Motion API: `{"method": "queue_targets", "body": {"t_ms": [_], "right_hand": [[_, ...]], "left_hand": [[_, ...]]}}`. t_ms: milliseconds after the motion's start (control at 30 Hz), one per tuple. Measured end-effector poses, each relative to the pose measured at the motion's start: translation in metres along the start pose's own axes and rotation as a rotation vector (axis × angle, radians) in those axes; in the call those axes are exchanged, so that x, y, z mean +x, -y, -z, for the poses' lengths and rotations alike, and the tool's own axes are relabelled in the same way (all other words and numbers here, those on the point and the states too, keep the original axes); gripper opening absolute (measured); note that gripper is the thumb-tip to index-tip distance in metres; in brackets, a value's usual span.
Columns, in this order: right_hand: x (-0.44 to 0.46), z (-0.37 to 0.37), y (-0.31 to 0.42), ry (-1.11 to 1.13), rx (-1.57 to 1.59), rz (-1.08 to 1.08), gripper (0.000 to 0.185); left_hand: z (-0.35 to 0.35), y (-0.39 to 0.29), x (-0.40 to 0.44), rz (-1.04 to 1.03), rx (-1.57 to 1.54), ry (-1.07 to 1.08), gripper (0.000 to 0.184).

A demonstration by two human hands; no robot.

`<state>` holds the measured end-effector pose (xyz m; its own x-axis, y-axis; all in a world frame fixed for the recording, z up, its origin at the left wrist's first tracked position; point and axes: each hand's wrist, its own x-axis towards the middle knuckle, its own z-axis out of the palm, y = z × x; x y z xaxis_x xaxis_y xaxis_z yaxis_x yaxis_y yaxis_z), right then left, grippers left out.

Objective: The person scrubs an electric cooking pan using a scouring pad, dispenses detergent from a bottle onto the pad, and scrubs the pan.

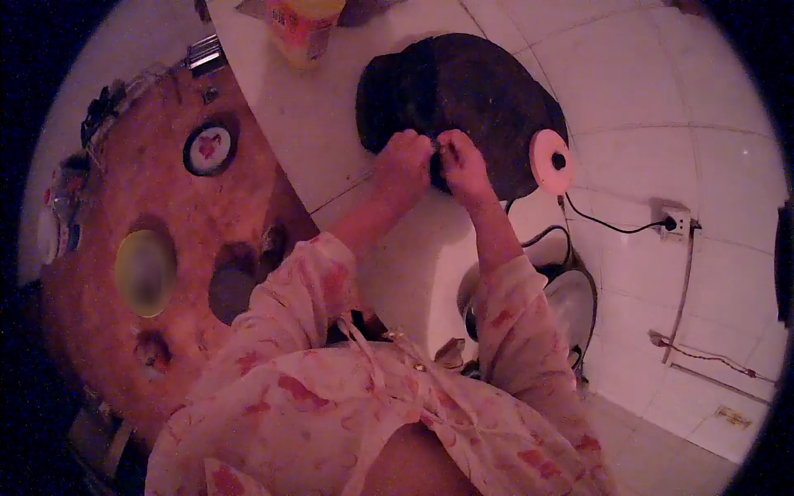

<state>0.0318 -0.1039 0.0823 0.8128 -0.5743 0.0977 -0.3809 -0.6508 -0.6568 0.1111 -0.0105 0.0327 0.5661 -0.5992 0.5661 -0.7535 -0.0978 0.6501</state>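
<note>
A large dark rounded thing (480, 95), its kind unclear in the dim light, lies on the pale tiled counter (289, 107). My left hand (405, 165) is closed at its near edge. Beside it, my right hand (465, 165) is closed too, fingers curled in a pinch. Between the two hands shows a small dark piece (437, 169); what exactly the fingers grip is too dim to make out. At the right end of the dark thing stands a pale disc (542, 161) with a dark centre.
A black cord (612, 225) runs to a wall socket (676, 221). Pans (571, 298) sit below on the right. A tub with a printed label (302, 29) stands at the counter's back. On the brown table (190, 281) at left are a plate (209, 150) and a yellow-rimmed bowl (146, 273).
</note>
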Motion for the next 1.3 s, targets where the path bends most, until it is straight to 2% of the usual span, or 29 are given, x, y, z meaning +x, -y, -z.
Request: {"method": "queue_targets", "body": {"t_ms": [33, 100, 133, 200, 233, 267, 333, 400, 433, 500, 567, 633, 700, 733, 867, 933, 967, 1033, 1067, 1100, 1167, 1233, 1300], "right_hand": [[-0.001, 0.001, 0.002, 0.012, 0.016, -0.011, 0.008], [0.002, 0.003, 0.003, 0.007, -0.009, -0.004, 0.008], [0.0, 0.005, 0.006, -0.003, -0.039, -0.001, 0.008], [-0.003, 0.004, 0.006, -0.014, -0.018, 0.016, 0.008], [-0.002, 0.001, 0.005, -0.025, 0.006, 0.033, 0.008], [-0.004, -0.001, 0.004, -0.026, 0.008, 0.034, 0.008], [-0.001, 0.0, 0.001, 0.005, -0.033, -0.041, 0.008], [0.003, 0.0, -0.004, 0.0, -0.014, -0.013, 0.007], [-0.002, 0.0, -0.003, 0.0, 0.014, -0.003, 0.006], [-0.004, -0.001, -0.003, -0.004, 0.029, -0.002, 0.006], [-0.005, 0.0, -0.001, -0.024, 0.034, -0.008, 0.006], [-0.005, 0.001, 0.003, -0.018, 0.006, 0.089, 0.006], [-0.008, -0.001, 0.002, -0.027, -0.039, 0.075, 0.005], [-0.005, 0.001, 0.001, -0.034, -0.084, 0.061, 0.004], [-0.001, 0.0, -0.002, -0.032, -0.025, 0.059, 0.005], [-0.002, 0.002, 0.001, 0.005, 0.04, 0.017, 0.006], [-0.002, 0.004, 0.003, 0.006, 0.04, 0.013, 0.006], [-0.003, 0.008, 0.01, -0.024, -0.037, 0.082, 0.008], [-0.003, 0.009, 0.011, -0.025, -0.038, 0.082, 0.008], [-0.002, 0.009, 0.009, -0.021, -0.062, 0.082, 0.008], [-0.001, 0.001, 0.001, -0.018, -0.087, 0.098, 0.008], [-0.001, 0.001, -0.001, -0.024, -0.027, 0.081, 0.009], [-0.003, 0.003, 0.0, 0.004, -0.003, 0.021, 0.009]], "left_hand": [[0.002, -0.002, 0.011, 0.002, -0.001, -0.004, 0.008], [-0.002, 0.007, 0.034, 0.212, 0.01, -0.209, 0.005], [-0.006, 0.012, 0.033, 0.213, 0.006, -0.201, 0.005], [-0.007, 0.019, 0.029, 0.056, 0.087, -0.135, 0.006], [-0.003, 0.013, 0.018, 0.054, 0.09, -0.13, 0.006], [0.004, 0.002, -0.004, 0.064, -0.006, -0.024, 0.005], [-0.003, 0.004, -0.022, 0.075, -0.105, 0.063, 0.005], [-0.015, 0.015, -0.021, 0.123, -0.044, -0.086, 0.006], [-0.003, 0.011, -0.008, 0.13, -0.047, -0.082, 0.006], [0.011, 0.013, 0.026, 0.123, -0.044, -0.286, 0.005], [0.005, 0.015, 0.029, 0.107, 0.003, -0.229, 0.006], [-0.005, 0.011, 0.022, 0.093, 0.059, -0.178, 0.007], [-0.01, -0.003, 0.006, -0.059, -0.007, -0.152, 0.007], [-0.003, -0.012, 0.008, 0.037, -0.068, -0.175, 0.007], [0.0, 0.008, 0.031, 0.108, -0.074, -0.232, 0.007], [0.004, 0.02, 0.058, 0.232, -0.115, -0.414, 0.007], [0.005, 0.021, 0.056, 0.234, -0.116, -0.411, 0.007], [0.006, 0.022, 0.053, 0.126, -0.045, -0.225, 0.009], [0.002, 0.019, 0.044, 0.125, -0.046, -0.226, 0.009], [-0.008, 0.018, 0.029, 0.142, -0.014, 0.094, 0.008], [-0.008, 0.019, 0.011, 0.154, 0.025, 0.398, 0.007], [0.004, 0.014, 0.011, -0.042, -0.178, -0.133, 0.006], [0.007, 0.019, 0.039, 0.032, -0.17, -0.218, 0.005]]}}
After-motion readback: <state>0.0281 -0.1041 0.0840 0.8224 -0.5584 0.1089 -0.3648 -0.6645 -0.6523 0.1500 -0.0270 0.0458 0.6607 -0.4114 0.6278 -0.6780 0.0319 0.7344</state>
